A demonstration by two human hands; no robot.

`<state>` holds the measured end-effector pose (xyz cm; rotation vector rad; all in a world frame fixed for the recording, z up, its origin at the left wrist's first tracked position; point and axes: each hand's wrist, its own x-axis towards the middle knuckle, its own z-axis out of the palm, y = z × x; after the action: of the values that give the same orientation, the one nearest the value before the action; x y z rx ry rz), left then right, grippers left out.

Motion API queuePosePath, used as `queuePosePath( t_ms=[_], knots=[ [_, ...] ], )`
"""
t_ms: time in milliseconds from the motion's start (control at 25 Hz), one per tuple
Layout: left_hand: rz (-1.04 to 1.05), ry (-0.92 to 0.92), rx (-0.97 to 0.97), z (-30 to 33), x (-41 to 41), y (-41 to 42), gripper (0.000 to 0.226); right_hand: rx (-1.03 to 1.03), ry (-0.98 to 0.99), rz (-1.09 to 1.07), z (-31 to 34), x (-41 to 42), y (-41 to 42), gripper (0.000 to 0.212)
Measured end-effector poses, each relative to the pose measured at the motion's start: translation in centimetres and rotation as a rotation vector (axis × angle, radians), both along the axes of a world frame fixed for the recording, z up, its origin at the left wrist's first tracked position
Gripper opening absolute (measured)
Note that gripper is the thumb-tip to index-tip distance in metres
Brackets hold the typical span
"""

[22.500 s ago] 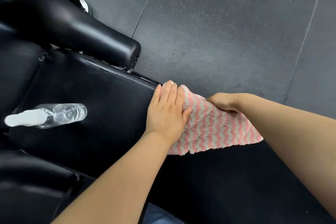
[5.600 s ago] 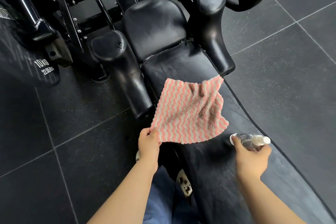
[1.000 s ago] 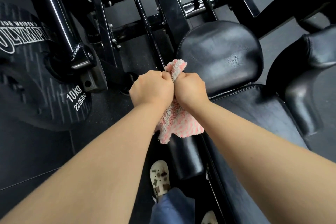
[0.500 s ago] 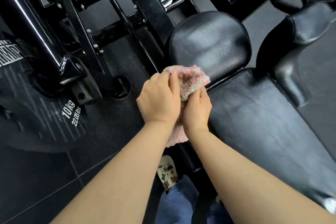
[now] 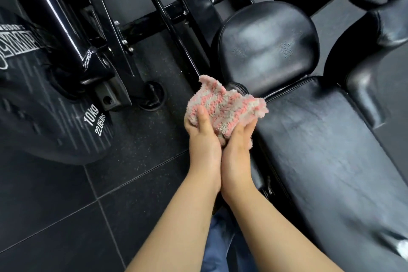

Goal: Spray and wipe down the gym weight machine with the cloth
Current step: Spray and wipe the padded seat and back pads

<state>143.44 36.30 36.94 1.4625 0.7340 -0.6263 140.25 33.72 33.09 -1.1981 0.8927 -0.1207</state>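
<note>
A pink and grey striped cloth is bunched up between both my hands, just left of the black padded bench of the weight machine. My left hand grips its left side with the thumb on top. My right hand cups it from below and the right. Spray droplets show on the rounded black pad beyond the cloth. A white part of the spray bottle peeks in at the right edge, lying on the bench.
A black 10 kg weight plate hangs on the black steel frame to the left. A second padded arm flanks the bench on the right. Dark rubber floor tiles lie below left, my blue trouser leg under my arms.
My hands have turned from closed fists wringing the cloth to palms cupping it, so the bunched cloth now sits on top and has shifted slightly toward the bench.
</note>
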Motion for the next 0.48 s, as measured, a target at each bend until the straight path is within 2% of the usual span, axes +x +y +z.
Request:
queuePosePath(
  t_ms=[120, 200, 280, 360, 480],
  knots=[
    [-0.095, -0.333, 0.205, 0.7, 0.3, -0.1, 0.046, -0.454, -0.22, 0.167, 2.6, 1.5, -3.0, 0.054],
    [-0.226, -0.469, 0.39, 0.8, 1.3, 0.5, 0.037, -0.634, -0.162, 0.379, 3.8, 2.9, -5.4, 0.03],
    [-0.296, -0.413, 0.425, 0.7, 2.9, 1.2, 0.035, -0.846, 0.032, 0.721, 4.8, 4.8, -7.5, 0.022],
    [-0.243, -0.288, 0.379, 0.3, 4.0, 2.0, 0.04, -1.103, 0.162, 1.044, 5.9, 7.4, -8.5, 0.033],
    [-0.037, -0.326, 0.53, -0.4, 3.0, 2.0, 0.041, -1.346, 0.142, 1.195, 7.6, 9.5, -8.1, 0.041]
  ],
)
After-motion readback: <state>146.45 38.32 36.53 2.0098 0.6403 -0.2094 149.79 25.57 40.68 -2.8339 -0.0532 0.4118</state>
